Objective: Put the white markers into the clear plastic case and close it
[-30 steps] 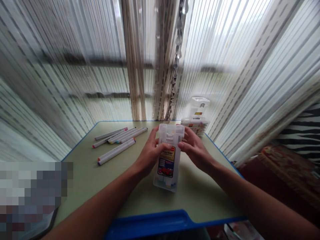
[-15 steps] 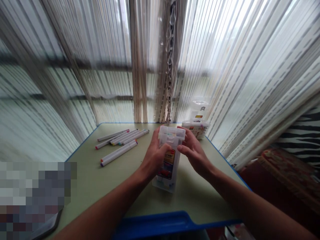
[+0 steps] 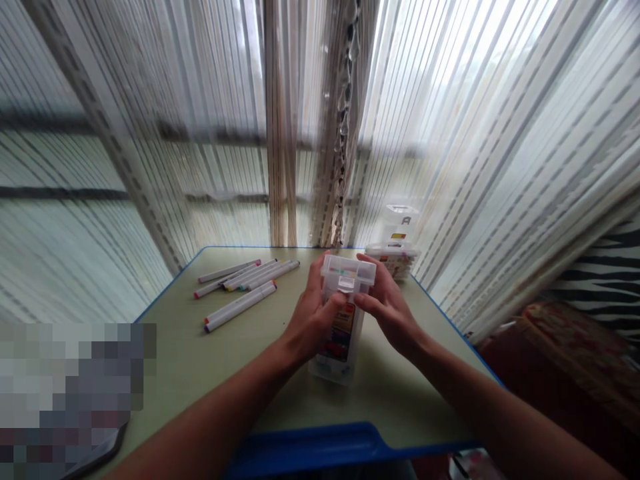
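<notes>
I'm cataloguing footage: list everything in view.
Marker case: one, clear, centre
Markers: about eight, white, coloured tips, left
Boxes: at least two, clear, far right
Table: one, green, blue edge, centre
Curtains: several, white, brown, behind
Bead strand: one, clear, upper centre
Striped cloth: one, monochrome, right
Patterned fabric: one, reddish, right
Unclear item: one, whitish, bottom right
Pixelated patch: one, greyish, lower left
Left grip: one, bare, case's left
Right grip: one, bare, case's right

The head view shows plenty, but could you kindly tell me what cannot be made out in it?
In the head view:
Label: partly covered by the left hand; print blurred.
Case: cloudy plastic blurs what is inside; its back faces away.
Right hand: fingers partly hidden behind the case.
Lower-left item: mostly pixelated, cut off by the picture's edge.
</notes>
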### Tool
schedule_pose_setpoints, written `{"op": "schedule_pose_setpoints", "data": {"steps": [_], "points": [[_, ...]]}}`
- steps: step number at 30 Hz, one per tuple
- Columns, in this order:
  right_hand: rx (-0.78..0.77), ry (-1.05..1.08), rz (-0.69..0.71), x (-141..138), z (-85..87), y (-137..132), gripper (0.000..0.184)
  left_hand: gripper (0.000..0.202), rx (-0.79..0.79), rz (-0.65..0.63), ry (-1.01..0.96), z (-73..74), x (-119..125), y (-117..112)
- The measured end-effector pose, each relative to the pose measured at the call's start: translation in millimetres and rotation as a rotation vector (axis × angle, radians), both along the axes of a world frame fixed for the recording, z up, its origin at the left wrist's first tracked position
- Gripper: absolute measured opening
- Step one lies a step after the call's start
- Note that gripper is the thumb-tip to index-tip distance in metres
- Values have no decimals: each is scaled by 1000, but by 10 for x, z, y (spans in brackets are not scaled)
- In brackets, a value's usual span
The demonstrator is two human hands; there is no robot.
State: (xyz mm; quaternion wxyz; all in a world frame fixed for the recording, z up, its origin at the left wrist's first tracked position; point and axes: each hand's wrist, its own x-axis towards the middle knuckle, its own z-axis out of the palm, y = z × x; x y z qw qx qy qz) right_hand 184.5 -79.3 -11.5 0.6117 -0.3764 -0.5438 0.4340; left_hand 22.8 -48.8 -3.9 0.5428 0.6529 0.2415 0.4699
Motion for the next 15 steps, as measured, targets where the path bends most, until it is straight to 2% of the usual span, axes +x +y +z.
{"op": "schedule_pose_setpoints", "data": {"steps": [7,15], "points": [[-5,-4,-21,-29,47,-28,68,64,-46,34,-17,21,37,-21],[23,-97,-68,-92,232,5,51,62,-39,93,-15,69,22,-46]]}}
